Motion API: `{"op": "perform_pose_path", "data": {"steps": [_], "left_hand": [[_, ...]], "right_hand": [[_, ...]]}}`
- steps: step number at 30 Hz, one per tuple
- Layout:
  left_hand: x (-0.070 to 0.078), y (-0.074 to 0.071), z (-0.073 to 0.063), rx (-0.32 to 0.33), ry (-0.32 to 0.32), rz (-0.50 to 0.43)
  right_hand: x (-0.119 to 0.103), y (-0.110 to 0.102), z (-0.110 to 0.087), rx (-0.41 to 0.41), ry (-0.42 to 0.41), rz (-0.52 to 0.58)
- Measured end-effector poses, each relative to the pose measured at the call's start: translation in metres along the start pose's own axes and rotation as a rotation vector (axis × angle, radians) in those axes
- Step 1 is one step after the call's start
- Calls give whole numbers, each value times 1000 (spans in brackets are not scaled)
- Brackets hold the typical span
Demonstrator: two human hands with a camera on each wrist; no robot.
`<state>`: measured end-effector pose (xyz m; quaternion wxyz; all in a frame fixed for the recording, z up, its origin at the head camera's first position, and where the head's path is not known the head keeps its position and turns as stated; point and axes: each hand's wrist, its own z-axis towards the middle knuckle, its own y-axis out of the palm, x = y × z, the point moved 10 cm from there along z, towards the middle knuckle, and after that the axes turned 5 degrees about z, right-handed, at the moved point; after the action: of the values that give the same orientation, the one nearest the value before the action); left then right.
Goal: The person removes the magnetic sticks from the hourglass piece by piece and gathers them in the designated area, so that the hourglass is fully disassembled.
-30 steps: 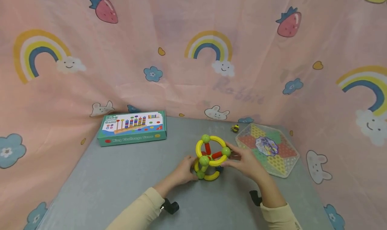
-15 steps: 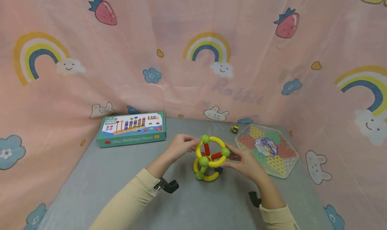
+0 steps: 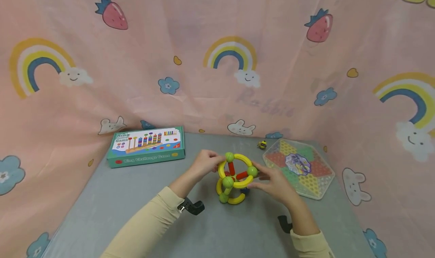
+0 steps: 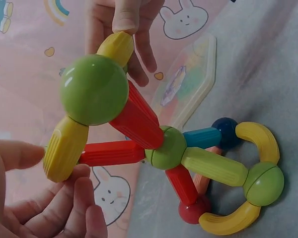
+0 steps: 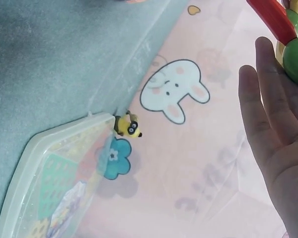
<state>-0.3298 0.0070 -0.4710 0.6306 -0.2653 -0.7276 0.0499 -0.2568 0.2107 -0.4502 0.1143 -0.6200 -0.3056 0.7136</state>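
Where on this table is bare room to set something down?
Bare tabletop: left of the left sleeve, before the green box; also between left sleeve and right sleeve, this side of the rod toy. Crowded: around rod toy, with left hand and right hand; right rear, with bee figure beside hexagonal board.

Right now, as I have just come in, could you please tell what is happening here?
A person handles a coloured toy frame on the table. The left hand pinches a yellow curved piece at the frame's top; the right hand holds the opposite side. The Ring Challenge Game box lies back left, a hexagonal game board to the right.
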Motion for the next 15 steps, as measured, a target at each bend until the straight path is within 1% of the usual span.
{"op": "perform_pose_path", "data": {"steps": [5,12,15], "left_hand": [[3,2,0,4,3,19],[5,1,-1,52,-19,18],[5,1,-2,63,-28,7]], "right_hand": [[1,0,-2,4,13,-12],[-1,-1,-2,-3,0,-19],[-1,-1,-1,-3,0,-24]]}}
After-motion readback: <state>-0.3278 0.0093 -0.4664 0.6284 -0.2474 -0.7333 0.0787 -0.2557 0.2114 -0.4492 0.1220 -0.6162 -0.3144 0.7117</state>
